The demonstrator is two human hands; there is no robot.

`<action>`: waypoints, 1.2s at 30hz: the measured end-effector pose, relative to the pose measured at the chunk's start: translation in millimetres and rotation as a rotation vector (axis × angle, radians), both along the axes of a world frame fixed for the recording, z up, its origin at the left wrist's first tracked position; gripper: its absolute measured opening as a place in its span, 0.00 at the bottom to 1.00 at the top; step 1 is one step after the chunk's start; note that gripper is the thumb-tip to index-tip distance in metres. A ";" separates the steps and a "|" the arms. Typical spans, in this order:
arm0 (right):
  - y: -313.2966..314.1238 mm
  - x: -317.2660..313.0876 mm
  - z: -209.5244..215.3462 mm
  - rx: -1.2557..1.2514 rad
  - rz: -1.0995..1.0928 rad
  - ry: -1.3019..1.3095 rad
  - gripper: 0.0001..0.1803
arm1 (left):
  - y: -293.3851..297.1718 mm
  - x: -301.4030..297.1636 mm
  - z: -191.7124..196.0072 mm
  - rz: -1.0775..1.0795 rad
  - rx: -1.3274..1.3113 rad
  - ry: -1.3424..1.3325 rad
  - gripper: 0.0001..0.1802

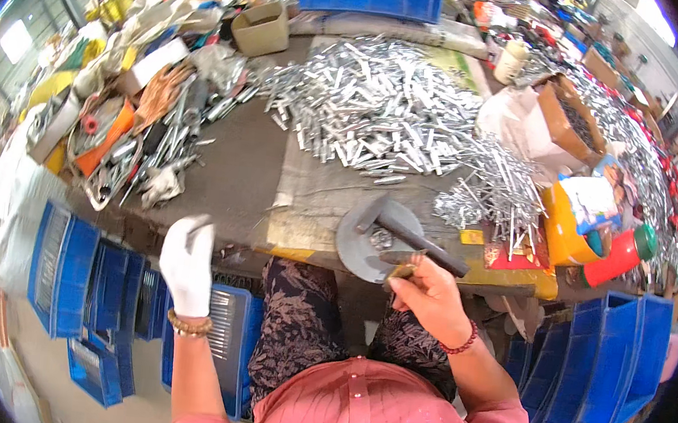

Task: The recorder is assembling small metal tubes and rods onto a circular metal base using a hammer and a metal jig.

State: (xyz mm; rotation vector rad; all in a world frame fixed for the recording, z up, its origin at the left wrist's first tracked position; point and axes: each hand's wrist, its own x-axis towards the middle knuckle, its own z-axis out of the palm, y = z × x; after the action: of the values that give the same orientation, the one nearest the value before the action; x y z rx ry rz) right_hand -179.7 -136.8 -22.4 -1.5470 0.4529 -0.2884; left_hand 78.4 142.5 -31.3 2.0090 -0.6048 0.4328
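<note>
My left hand (187, 266), in a white glove with a beaded bracelet at the wrist, is raised over the table's near edge at left. Its fingers are drawn together, with grey at the tips; whether anything is in them cannot be made out. My bare right hand (431, 296) is closed on a small brownish-yellow piece (402, 275), its kind unclear. Just beyond it, a hammer (417, 243) rests across a round grey metal disc (352, 249), its head toward the far left. A small shiny metal part (381, 238) sits on the disc by the handle.
Loose silver metal pieces (381, 109) form a large heap mid-table, with thin rods (513, 187) to its right. Tools crowd the left, near an orange-handled item (107, 140). Blue bins (64, 267) stand on both sides. A yellow container (566, 225) and red bottle (614, 258) sit right.
</note>
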 end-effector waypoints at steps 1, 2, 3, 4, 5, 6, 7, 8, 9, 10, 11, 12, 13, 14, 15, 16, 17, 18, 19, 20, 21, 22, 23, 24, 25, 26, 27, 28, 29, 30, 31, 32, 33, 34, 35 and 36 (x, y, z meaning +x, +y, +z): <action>-0.6 0.0 2.4 0.005 -0.001 0.007 0.11 | -36.0 -1.8 20.4 -0.140 0.073 -0.045 0.11; -2.2 -0.7 3.1 -0.011 -0.006 0.037 0.12 | -69.7 -2.9 30.8 -0.226 0.099 0.023 0.12; -2.4 -0.1 4.4 -0.010 -0.020 0.027 0.12 | -97.5 -4.2 41.8 -0.301 0.131 0.091 0.13; -2.7 -0.4 3.2 -0.017 -0.015 0.009 0.13 | -125.5 -3.3 46.4 -0.351 0.196 0.055 0.16; -3.1 -0.4 2.3 -0.023 -0.003 -0.008 0.14 | -148.2 -0.5 49.0 -0.394 0.262 0.019 0.18; -3.7 -0.6 -7.3 -0.043 -0.007 -0.021 0.16 | -169.4 8.8 36.9 -0.405 0.261 -0.038 0.19; -4.2 -0.2 -7.5 -0.045 -0.022 -0.026 0.16 | -188.8 17.4 22.9 -0.417 0.261 -0.093 0.21; -4.9 -0.5 -6.2 -0.068 0.006 -0.024 0.16 | -205.6 17.7 21.6 -0.401 0.325 -0.108 0.21; -3.8 -0.4 -4.7 -0.090 0.040 -0.023 0.16 | -212.5 18.5 19.8 -0.421 0.324 -0.111 0.21; -2.9 0.2 -8.2 -0.080 0.020 -0.038 0.13 | -222.2 20.3 16.1 -0.401 0.354 -0.120 0.21; -4.3 -0.2 -3.4 -0.190 0.032 -0.045 0.12 | -230.4 21.7 13.5 -0.380 0.384 -0.129 0.21; -2.8 2.3 -6.5 -0.180 0.017 -0.082 0.15 | -230.7 19.8 21.2 -0.369 0.438 -0.043 0.21; -1.8 2.8 -9.3 -0.171 0.004 -0.121 0.19 | -232.5 28.3 13.0 -0.399 0.342 -0.061 0.20; -2.3 -2.0 -4.4 -0.171 -0.016 -0.116 0.19 | -229.3 35.2 5.1 -0.391 0.347 -0.028 0.19; -3.4 -2.6 3.7 -0.209 0.047 -0.085 0.18 | -224.1 37.7 5.9 -0.373 0.353 0.005 0.19; -6.3 -7.4 12.6 -0.250 0.097 -0.056 0.18 | -223.2 33.2 13.8 -0.385 0.341 0.064 0.19; -9.2 -12.8 19.5 -0.252 0.082 -0.055 0.18 | -218.8 29.1 22.0 -0.390 0.331 0.124 0.19; -15.2 -19.4 24.7 -0.369 0.023 -0.146 0.15 | -213.8 28.2 21.3 -0.399 0.266 0.128 0.20; -22.5 -26.1 29.8 -0.486 -0.038 -0.236 0.13 | -206.7 23.3 24.2 -0.469 0.153 0.178 0.20; -34.2 -30.5 36.5 -0.613 -0.133 -0.218 0.10 | -196.9 19.4 27.2 -0.487 0.130 0.202 0.19; -52.7 -36.3 33.7 -0.860 -0.240 -0.189 0.09 | -191.3 12.9 31.5 -0.517 0.106 0.225 0.18; -66.0 -39.5 46.0 -1.114 -0.343 -0.012 0.07 | -179.8 5.8 38.5 -0.514 0.109 0.227 0.18; -83.8 -36.2 39.0 -1.259 -0.504 -0.054 0.05 | -168.8 -2.6 46.5 -0.568 0.157 0.280 0.18; -99.7 -33.8 38.0 -1.349 -0.554 -0.024 0.06 | -156.7 -11.7 54.8 -0.614 0.202 0.332 0.17; -114.5 -30.1 34.3 -1.444 -0.548 -0.038 0.05 | -148.4 -23.4 61.1 -0.647 0.179 0.398 0.17; -121.9 -27.5 36.9 -1.501 -0.508 -0.023 0.05 | -141.6 -33.8 66.7 -0.671 0.200 0.416 0.18; -127.0 -26.4 37.6 -1.556 -0.472 0.001 0.04 | -138.1 -41.3 68.3 -0.704 0.224 0.437 0.18; -132.5 -25.7 39.9 -1.557 -0.476 0.009 0.04 | -137.4 -45.5 67.7 -0.730 0.289 0.361 0.19; -136.6 -27.8 43.1 -1.626 -0.445 0.036 0.03 | -139.8 -55.7 75.8 -0.738 0.339 0.392 0.19; -137.0 -32.9 45.4 -1.695 -0.420 0.067 0.01 | -142.4 -56.1 68.9 -0.799 0.336 0.264 0.19; -138.0 -36.9 44.5 -1.711 -0.411 0.076 0.01 | -147.0 -55.6 62.6 -0.867 0.320 0.128 0.19; -138.8 -40.3 39.0 -1.732 -0.412 0.096 0.02 | -143.8 -56.5 62.7 -0.848 0.397 0.133 0.18; -139.4 -35.6 31.5 -1.692 -0.350 0.145 0.03 | -141.5 -61.3 62.4 -0.827 0.373 0.121 0.18; -136.9 -27.3 30.8 -1.715 -0.335 0.080 0.03 | -134.0 -60.2 57.9 -0.803 0.362 0.101 0.18; -139.0 -15.4 21.1 -1.727 -0.393 -0.048 0.03 | -125.7 -55.0 47.1 -0.799 0.338 0.091 0.18; -140.0 -8.6 15.3 -1.702 -0.395 -0.074 0.04 | -125.1 -53.0 39.6 -0.793 0.329 0.010 0.16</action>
State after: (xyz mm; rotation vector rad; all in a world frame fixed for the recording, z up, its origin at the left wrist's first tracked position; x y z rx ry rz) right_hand -188.4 -276.8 -7.1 -3.0522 0.4373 -1.2494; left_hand 25.4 17.4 8.3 1.8709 -1.4540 -0.1709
